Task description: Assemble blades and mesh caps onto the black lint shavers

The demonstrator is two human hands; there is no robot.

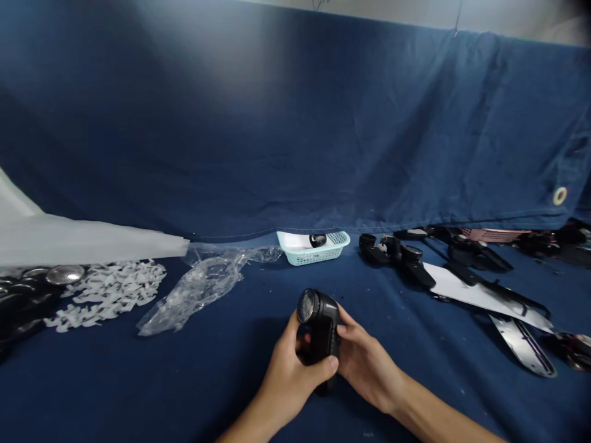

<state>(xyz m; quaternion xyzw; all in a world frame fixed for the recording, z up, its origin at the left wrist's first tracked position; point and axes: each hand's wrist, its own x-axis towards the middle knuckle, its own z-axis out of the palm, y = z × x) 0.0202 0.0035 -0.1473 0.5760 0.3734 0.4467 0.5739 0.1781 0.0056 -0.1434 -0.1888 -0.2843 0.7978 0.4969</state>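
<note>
Both hands hold a black fabric shaver (323,326) upright, low in the middle of the head view. Its round head with a metal mesh face points up and to the left. My left hand (295,369) wraps round the handle from the left, the thumb lying across its front. On the other side, my right hand (364,357) grips the upper body from behind, thumb near the neck. Parts of the handle and several fingertips are hidden behind the hands.
A light blue basket (316,255) with a black part inside stands beyond. Left lie a clear plastic bag (198,292), a heap of small white pieces (111,292) and black round parts (28,301). Right are black shaver parts (415,264) and a white sheet (489,298). A blue curtain (295,123) hangs behind.
</note>
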